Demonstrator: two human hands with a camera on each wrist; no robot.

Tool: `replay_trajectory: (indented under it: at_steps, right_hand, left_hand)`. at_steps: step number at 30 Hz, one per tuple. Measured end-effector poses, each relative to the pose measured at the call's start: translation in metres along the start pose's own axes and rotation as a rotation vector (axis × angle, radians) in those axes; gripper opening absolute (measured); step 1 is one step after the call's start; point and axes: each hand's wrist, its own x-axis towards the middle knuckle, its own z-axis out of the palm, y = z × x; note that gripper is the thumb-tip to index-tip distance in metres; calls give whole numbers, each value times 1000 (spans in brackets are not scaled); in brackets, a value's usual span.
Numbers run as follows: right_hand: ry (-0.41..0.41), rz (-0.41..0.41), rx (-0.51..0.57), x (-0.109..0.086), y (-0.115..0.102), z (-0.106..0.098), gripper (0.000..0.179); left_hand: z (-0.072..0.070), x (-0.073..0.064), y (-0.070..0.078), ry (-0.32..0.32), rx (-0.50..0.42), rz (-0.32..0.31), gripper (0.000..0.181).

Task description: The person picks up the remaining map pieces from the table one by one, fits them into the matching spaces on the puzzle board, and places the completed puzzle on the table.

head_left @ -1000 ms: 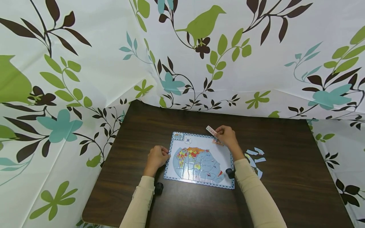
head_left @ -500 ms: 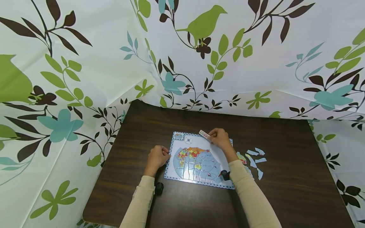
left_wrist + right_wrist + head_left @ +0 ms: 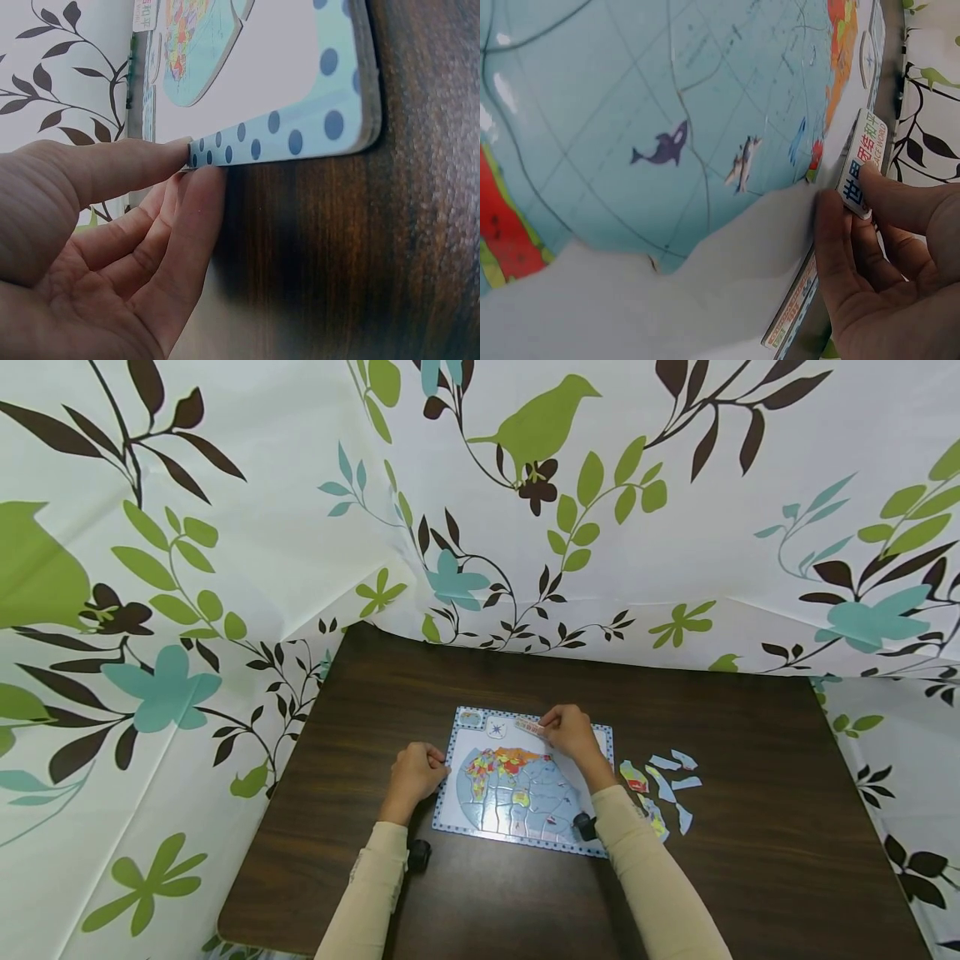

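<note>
A world-map jigsaw board (image 3: 448, 817) with a dotted blue border lies flat on the table, its map partly filled with joined pieces (image 3: 517, 793). My left hand (image 3: 417, 777) pinches the board's left edge, thumb on the border and a finger against the side in the left wrist view. Between thumb and fingers, my right hand (image 3: 572, 732) holds a narrow white puzzle strip (image 3: 864, 161) printed with coloured characters. The strip is over the board's top edge, to the right of a compass piece (image 3: 497, 727). A second printed strip (image 3: 791, 307) lies along that edge, near the right hand.
Several loose puzzle pieces (image 3: 660, 785) are scattered on the dark wooden table (image 3: 772, 827), right of the board and beside the right forearm. A white leaf-and-bird patterned cloth (image 3: 637, 552) hangs behind and to the left of the table.
My right hand has moved left and slightly down along the board's top edge, bringing the strip from above the edge to over the board. The left hand stays at the left edge.
</note>
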Motion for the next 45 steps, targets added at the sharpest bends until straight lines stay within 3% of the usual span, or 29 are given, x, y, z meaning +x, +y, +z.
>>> replay_trajectory:
  at_steps: [13, 28, 37, 45]
  right_hand:
    - [55, -25, -78, -5, -4, 5, 7]
    - [89, -52, -261, -10, -4, 7, 12]
    - [83, -56, -264, -9, -4, 7, 12]
    - [52, -55, -205, -13, -1, 5, 25]
  left_hand:
    - [-1, 0, 2, -1, -5, -7, 14]
    - [0, -1, 3, -5, -10, -9, 14]
    - [-1, -3, 3, -1, -4, -6, 13]
    - [0, -3, 2, -3, -4, -12, 14]
